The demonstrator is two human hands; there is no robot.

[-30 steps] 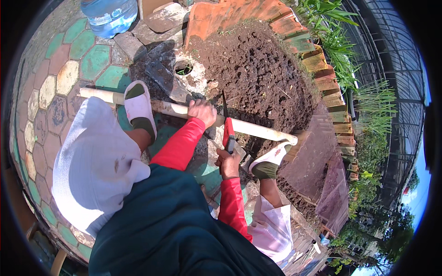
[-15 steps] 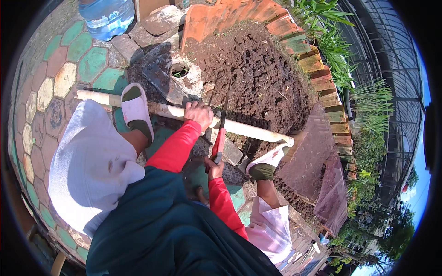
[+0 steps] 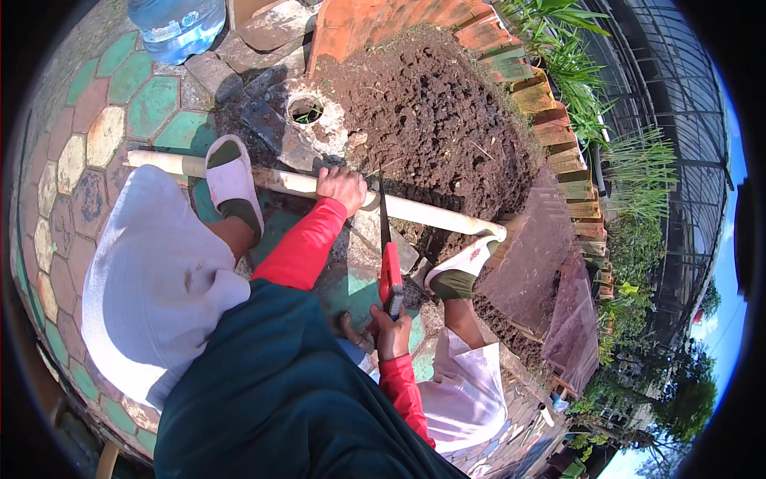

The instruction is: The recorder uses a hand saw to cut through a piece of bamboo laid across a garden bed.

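Observation:
A long off-white pipe [image 3: 435,215] lies slantwise across the paving and the edge of the soil bed. My left hand [image 3: 343,190] is closed over its middle and presses on it from above. In my right hand [image 3: 391,331] is a handsaw [image 3: 391,275] with a red and grey handle, gripped at its lower end. Its thin dark blade crosses the pipe a little to the right of my left hand. Whether the teeth have cut into the pipe cannot be made out. Light slippers [image 3: 233,172] on my feet are against the pipe on both sides.
Dark loose soil [image 3: 447,120] lies beyond the pipe, bordered by upright orange tiles [image 3: 550,128]. A stone block with a round hole [image 3: 306,109] sits at the bed's near-left corner. A blue water jug [image 3: 179,32] stands far left on hexagonal pavers [image 3: 152,104]. Green plants grow at right.
My right hand has drawn the handsaw back toward my body, so less blade reaches past the pipe. My left hand stays on the pipe; the whole view has shifted slightly.

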